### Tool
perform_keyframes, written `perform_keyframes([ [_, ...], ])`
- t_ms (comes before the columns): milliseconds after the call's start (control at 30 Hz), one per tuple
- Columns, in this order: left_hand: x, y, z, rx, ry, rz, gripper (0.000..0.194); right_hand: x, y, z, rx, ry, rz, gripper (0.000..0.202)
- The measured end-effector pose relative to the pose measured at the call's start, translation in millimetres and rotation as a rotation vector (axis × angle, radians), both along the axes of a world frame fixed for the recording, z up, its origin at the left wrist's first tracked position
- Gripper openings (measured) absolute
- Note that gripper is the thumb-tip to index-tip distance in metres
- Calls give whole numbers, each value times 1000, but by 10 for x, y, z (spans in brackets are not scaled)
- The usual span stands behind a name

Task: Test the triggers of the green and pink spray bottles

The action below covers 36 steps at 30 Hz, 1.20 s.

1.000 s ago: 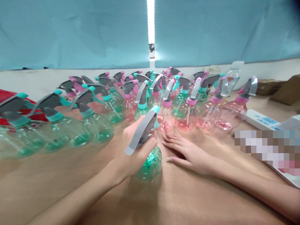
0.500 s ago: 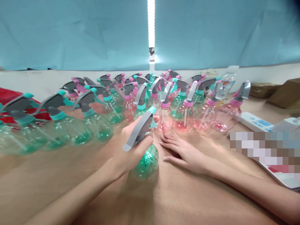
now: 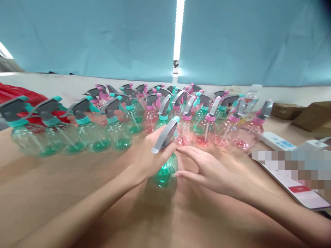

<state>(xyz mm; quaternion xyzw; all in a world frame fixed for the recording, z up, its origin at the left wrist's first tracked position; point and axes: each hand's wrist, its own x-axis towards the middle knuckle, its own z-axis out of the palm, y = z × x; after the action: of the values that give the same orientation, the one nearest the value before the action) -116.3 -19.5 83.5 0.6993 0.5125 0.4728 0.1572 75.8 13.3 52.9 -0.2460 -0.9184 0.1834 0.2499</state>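
Observation:
A clear green spray bottle (image 3: 165,172) with a grey trigger head and turquoise nozzle stands on the table in front of me. My left hand (image 3: 156,146) is closed around its neck, just under the head, hiding the collar. From the right, my right hand (image 3: 204,165) reaches to the bottle with thumb and fingers apart. Its thumb tip is at the lower body and its fingertips are near my left hand; whether they press on the bottle I cannot tell. Beyond my hands are pink spray bottles (image 3: 206,132) and more green spray bottles (image 3: 119,137).
Spray bottles stand in rows across the back and left of the wooden table (image 3: 77,186). On the right are a phone (image 3: 289,182), a white power strip (image 3: 276,141), a clear plastic bottle (image 3: 252,98) and brown cardboard (image 3: 314,117). Red plastic (image 3: 23,94) lies at the far left.
My right hand has lifted off the table and come left to the side of the green bottle. The left hand keeps its grip on the neck. The whole view has shifted a little.

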Motion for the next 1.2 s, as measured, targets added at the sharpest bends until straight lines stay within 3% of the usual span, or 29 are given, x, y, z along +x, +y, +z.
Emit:
perform_keyframes([
  [200,-37,-101,60,-9,35,44,9,-346,-145,86,5,43,-88,39],
  [367,-252,-187,78,-64,113,105,8,-648,-196,96,15,60,-136,38],
  [500,-533,-278,39,-160,113,196,47,-869,-188,159,14,21,-107,32],
  [567,-690,-342,-26,-171,52,214,55,-970,-145,186,26,-10,-114,33],
  [800,-1114,-637,-365,-192,57,400,33,-1272,150,175,41,7,-175,54],
  [933,-1206,-735,-470,-194,141,370,20,-1375,277,183,28,-23,-252,61],
  [1200,-1229,-750,-598,-254,190,284,15,-1486,432,203,49,-49,-365,60],
])
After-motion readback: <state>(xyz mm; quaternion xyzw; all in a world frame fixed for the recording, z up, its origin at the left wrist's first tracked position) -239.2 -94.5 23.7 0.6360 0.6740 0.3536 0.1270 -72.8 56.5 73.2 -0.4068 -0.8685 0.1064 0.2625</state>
